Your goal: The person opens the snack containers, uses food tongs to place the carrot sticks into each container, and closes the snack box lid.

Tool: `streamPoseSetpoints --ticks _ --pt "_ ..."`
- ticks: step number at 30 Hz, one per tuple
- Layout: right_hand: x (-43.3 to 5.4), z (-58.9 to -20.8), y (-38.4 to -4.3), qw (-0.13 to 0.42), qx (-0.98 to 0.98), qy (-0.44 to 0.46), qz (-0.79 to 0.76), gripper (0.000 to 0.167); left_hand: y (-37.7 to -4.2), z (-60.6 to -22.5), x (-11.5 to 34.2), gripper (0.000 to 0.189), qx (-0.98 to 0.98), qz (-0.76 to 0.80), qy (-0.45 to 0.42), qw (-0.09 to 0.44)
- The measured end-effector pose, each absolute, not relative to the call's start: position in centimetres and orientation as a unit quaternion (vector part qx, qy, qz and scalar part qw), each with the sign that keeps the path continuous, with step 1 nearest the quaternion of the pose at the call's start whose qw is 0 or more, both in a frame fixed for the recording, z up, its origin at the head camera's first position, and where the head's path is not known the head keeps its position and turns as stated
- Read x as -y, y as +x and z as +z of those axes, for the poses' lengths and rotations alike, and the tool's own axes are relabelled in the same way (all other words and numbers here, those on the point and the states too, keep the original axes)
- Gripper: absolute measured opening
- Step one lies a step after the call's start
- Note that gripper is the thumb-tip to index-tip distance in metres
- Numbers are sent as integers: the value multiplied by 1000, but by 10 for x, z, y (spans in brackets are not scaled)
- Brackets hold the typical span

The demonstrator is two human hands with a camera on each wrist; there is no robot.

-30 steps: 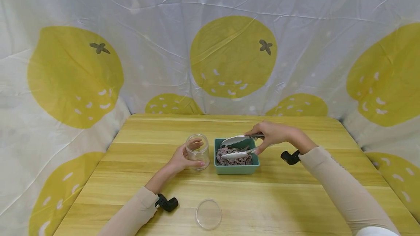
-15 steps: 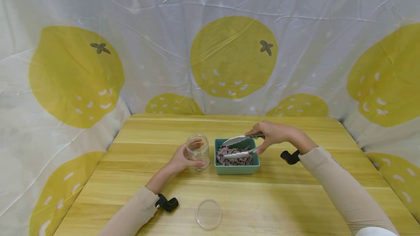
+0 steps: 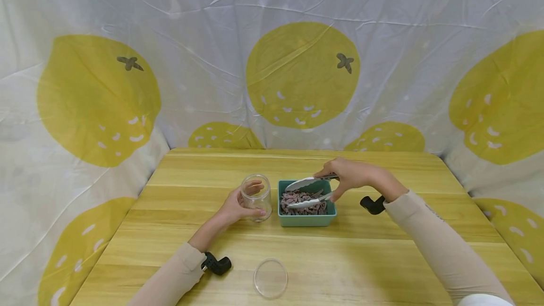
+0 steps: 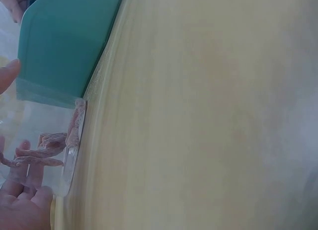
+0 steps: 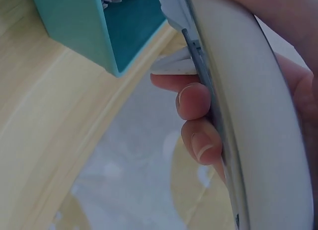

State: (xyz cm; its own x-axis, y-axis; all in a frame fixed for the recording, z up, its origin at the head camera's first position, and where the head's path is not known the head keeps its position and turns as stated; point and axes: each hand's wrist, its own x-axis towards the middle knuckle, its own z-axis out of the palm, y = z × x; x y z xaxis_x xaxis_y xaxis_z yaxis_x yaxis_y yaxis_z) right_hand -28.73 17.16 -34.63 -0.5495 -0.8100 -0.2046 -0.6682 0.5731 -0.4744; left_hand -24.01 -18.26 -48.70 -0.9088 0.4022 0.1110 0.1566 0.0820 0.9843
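Note:
My left hand (image 3: pixel 231 208) curls round a clear glass jar (image 3: pixel 260 204) standing upright on the table. A few brownish-pink meat strips (image 4: pixel 47 153) show low inside the jar in the left wrist view. Just right of the jar is a teal rectangular container (image 3: pixel 307 221) with shredded meat (image 3: pixel 299 196) in it. From above the container's right side, my right hand (image 3: pixel 352 176) grips a pair of tongs (image 3: pixel 301 183). Their pale scalloped ends are spread apart and reach into the container over the meat; whether they touch it I cannot tell.
A round clear lid (image 3: pixel 270 277) lies on the wooden table (image 3: pixel 361 268) near the front. Behind the table hangs a white curtain (image 3: pixel 204 74) with yellow fruit prints. Black wrist cameras sit on both wrists.
My right hand and the tongs have shifted slightly to the left over the container. The left hand, the jar and the lid have stayed in place.

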Motion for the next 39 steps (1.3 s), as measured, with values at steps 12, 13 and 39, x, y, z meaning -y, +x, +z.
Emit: streamPoseSetpoints --ticks 12,13,39 --pt "-181 -348 -290 189 -863 -433 -181 69 -239 -488 181 79 -724 657 183 102" --pt "-181 -348 -290 187 -864 -433 -177 69 -239 -489 181 79 -724 658 181 103" --pt "-177 -347 -288 153 -886 -421 -120 68 -240 -490 182 80 -716 667 179 100"
